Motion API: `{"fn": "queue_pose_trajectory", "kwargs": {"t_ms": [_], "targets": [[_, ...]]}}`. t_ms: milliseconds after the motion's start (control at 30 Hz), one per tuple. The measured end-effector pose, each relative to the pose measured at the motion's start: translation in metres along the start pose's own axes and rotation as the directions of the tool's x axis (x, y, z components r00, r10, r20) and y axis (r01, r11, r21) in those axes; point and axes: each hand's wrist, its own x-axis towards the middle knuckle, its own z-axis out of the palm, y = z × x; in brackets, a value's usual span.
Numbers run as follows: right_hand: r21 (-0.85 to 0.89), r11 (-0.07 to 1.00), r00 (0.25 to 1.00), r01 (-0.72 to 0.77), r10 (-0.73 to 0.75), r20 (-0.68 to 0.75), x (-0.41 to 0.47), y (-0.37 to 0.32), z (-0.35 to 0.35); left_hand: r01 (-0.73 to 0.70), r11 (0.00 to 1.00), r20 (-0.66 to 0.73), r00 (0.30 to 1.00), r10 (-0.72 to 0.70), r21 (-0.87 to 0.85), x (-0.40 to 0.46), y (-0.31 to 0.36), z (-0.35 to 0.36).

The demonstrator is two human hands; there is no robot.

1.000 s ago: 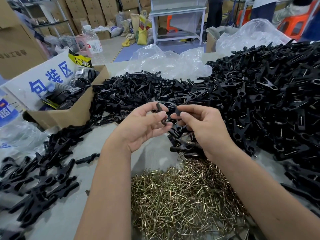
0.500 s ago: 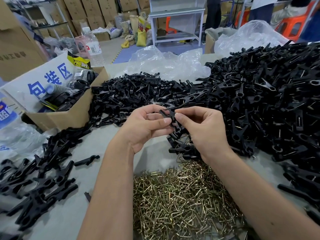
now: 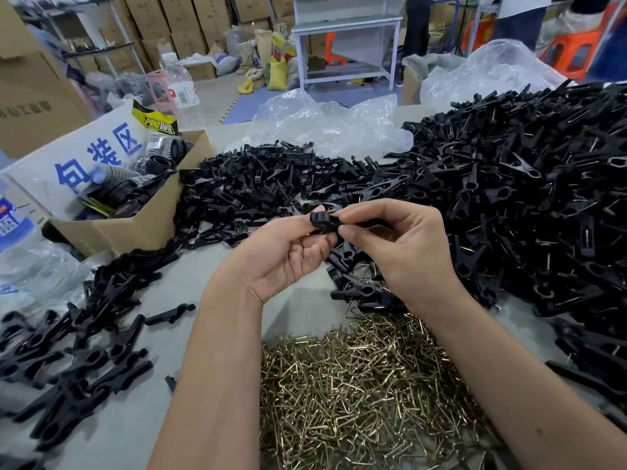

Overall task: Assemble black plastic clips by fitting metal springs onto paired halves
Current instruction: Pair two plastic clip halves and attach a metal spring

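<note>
Both hands meet above the middle of the counter [image 3: 298,310], pinching one black clip [image 3: 324,222] between them: the left hand [image 3: 283,256] grips its left end with thumb and curled fingers, the right hand [image 3: 403,245] pinches its right end between thumb and forefinger. A heap of brass-coloured springs [image 3: 366,395] lies at the near edge, under the forearms. A large pile of clips [image 3: 529,205] fills the right side, more clips [image 3: 78,361] lie scattered at the left edge, and a cardboard box [image 3: 135,228] sits toward the far left corner
</note>
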Motion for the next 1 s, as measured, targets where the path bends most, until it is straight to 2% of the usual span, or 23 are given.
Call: {"fn": "queue_pose_trajectory", "kwargs": {"t_ms": [167, 233, 333, 400, 500, 667, 867, 1000], "targets": [[-0.045, 0.995, 0.995, -0.093, 0.091, -0.043, 0.001, 0.004, 0.000, -0.006, 0.985, -0.101, 0.995, 0.024, 0.173, 0.004, -0.002, 0.006], [-0.036, 0.985, 0.984, -0.168, 0.165, -0.075, 0.001, 0.007, -0.002, -0.014, 0.977, -0.082, 0.996, 0.032, 0.211, 0.003, -0.001, 0.005], [-0.035, 0.976, 0.973, -0.217, 0.213, -0.092, 0.002, 0.009, -0.004, -0.004, 0.987, -0.009, 1.000, 0.006, 0.161, -0.002, 0.003, 0.004], [-0.036, 0.973, 0.971, -0.226, 0.222, -0.092, 0.002, 0.010, -0.004, -0.024, 0.990, 0.059, 0.998, 0.016, 0.138, -0.006, 0.004, 0.001], [-0.030, 0.971, 0.968, -0.237, 0.233, -0.094, 0.002, 0.010, -0.003, -0.082, 0.970, 0.120, 0.991, 0.055, 0.230, -0.008, 0.004, -0.003], [-0.043, 0.974, 0.973, -0.224, 0.221, -0.071, 0.002, 0.009, -0.005, -0.130, 0.897, 0.009, 0.990, 0.139, 0.422, -0.006, 0.003, 0.000], [-0.033, 0.973, 0.973, -0.230, 0.228, -0.048, 0.001, 0.007, -0.005, -0.111, 0.885, 0.075, 0.993, 0.087, 0.452, -0.012, 0.002, 0.002], [-0.096, 0.973, 0.978, -0.209, 0.206, -0.039, 0.001, 0.006, -0.005, -0.115, 0.884, 0.107, 0.991, 0.074, 0.454, -0.011, 0.001, 0.003]]}}
